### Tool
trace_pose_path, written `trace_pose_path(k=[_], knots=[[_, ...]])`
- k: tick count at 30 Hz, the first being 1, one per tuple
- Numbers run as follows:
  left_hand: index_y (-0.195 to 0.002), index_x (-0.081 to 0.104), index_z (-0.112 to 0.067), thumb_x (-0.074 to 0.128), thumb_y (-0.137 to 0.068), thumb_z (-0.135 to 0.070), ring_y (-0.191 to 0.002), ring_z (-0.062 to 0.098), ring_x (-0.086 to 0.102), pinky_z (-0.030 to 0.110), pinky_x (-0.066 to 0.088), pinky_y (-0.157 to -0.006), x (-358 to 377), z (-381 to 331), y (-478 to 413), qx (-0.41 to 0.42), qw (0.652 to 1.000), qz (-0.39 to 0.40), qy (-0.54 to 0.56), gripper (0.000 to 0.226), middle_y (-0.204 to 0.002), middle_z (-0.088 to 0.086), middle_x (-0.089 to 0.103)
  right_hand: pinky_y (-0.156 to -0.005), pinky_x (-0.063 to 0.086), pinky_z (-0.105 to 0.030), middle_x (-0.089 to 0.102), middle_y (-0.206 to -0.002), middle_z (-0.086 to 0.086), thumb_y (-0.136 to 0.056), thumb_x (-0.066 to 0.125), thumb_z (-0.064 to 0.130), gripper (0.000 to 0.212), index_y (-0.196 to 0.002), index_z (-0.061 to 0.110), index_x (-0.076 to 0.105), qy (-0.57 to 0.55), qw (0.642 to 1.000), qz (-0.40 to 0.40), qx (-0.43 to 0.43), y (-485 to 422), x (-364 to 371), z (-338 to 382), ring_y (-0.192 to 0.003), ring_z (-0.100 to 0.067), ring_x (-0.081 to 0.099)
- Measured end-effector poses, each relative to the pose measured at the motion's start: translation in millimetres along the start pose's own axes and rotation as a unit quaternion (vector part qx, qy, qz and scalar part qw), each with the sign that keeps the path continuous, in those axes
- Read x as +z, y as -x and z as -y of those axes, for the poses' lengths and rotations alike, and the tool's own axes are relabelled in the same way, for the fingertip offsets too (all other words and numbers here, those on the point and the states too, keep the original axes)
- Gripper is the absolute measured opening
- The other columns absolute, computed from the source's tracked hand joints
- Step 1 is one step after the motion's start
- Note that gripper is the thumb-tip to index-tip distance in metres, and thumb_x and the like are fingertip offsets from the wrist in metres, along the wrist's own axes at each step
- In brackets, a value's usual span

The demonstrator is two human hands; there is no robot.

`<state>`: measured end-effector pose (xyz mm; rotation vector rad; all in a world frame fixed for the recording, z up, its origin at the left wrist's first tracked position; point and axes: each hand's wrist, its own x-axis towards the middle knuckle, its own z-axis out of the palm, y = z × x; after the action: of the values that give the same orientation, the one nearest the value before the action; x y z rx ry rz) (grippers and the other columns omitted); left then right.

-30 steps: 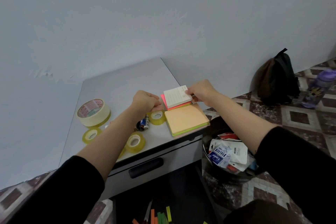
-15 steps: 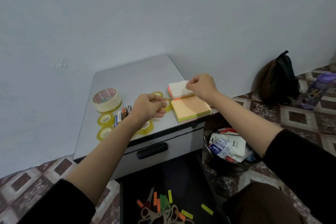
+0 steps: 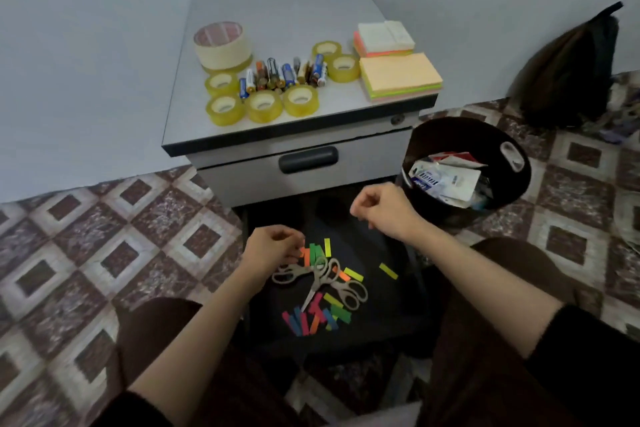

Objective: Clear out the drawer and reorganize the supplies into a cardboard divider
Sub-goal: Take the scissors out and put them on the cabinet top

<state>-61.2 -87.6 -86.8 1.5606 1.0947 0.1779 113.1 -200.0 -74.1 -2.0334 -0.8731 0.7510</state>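
In front of the cabinet [image 3: 363,166], in its open black drawer [image 3: 381,315], lie scissors [image 3: 318,279] and coloured paper strips [image 3: 313,319]; our left hand [image 3: 273,250] curls at the strips nearest the cabinet, whether pinching one we cannot tell; our right hand [image 3: 381,208] hovers above the drawer, fingers curled on nothing; tape rolls [image 3: 264,107], batteries [image 3: 277,74] and sticky notes [image 3: 398,74] sit on the cabinet's top.

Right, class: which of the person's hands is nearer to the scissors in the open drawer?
Left. The left hand sits right beside the scissors, next to a handle loop; the right hand hovers farther off, beyond them and to the right.
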Motion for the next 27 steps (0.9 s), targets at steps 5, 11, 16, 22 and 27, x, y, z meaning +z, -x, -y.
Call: trace_pose_path(k=[5,11,16,22,27], knots=[[-0.083,0.066,-0.011,0.059,-0.089,-0.008,-0.074,0.015,0.063,0.024,0.056,-0.068,-11.1,68.9,-17.1,-0.06,0.995,-0.035,-0.078,0.01,-0.083,0.005,0.066,-0.057,0.042,-0.009,0.06,-0.063,0.008,-0.082,0.065,0.004,0.014,-0.072,0.013,0.069,0.071,0.995,0.039,0.055,5.8,46.0,-43.1,-0.056,0.002,0.056],[-0.113,0.065,-0.013,0.071,-0.08,-0.03,-0.106,0.022,0.059,0.03,0.048,-0.089,-10.5,103.3,-45.7,-0.074,0.951,0.009,-0.301,0.038,-0.112,0.005,0.064,-0.075,0.052,-0.032,0.066,-0.098,-0.006,-0.081,0.071,0.027,0.023,-0.099,0.012,0.067,0.218,0.959,0.107,0.146,7.2,86.5,-84.5,-0.093,-0.022,0.062],[-0.125,0.054,-0.008,0.069,-0.08,-0.029,-0.118,0.031,0.047,0.038,0.044,-0.096,2.3,107.2,-76.5,-0.01,0.904,0.045,-0.426,0.052,-0.125,0.014,0.05,-0.08,0.046,-0.032,0.058,-0.115,-0.01,-0.084,0.066,0.031,0.033,-0.11,0.012,0.058,0.318,0.927,0.154,0.13,6.6,111.7,-97.1,-0.106,-0.026,0.057],[-0.145,0.024,-0.014,0.057,-0.088,-0.019,-0.135,0.031,0.022,0.042,0.038,-0.101,6.5,118.5,-93.1,0.095,0.76,0.136,-0.628,0.066,-0.146,0.011,0.024,-0.094,0.044,-0.039,0.037,-0.135,-0.012,-0.081,0.07,0.033,0.063,-0.135,0.016,0.041,0.353,0.904,0.192,0.145,1.9,131.4,-113.9,-0.117,-0.033,0.05],[-0.148,0.016,-0.021,0.058,-0.087,-0.016,-0.129,0.031,0.03,0.042,0.043,-0.094,0.6,132.7,-98.9,0.074,0.766,0.148,-0.621,0.074,-0.144,0.013,0.025,-0.092,0.045,-0.039,0.034,-0.134,-0.013,-0.078,0.074,0.025,0.072,-0.136,0.013,0.033,0.374,0.897,0.198,0.126,-0.5,140.2,-118.6,-0.118,-0.033,0.046]])
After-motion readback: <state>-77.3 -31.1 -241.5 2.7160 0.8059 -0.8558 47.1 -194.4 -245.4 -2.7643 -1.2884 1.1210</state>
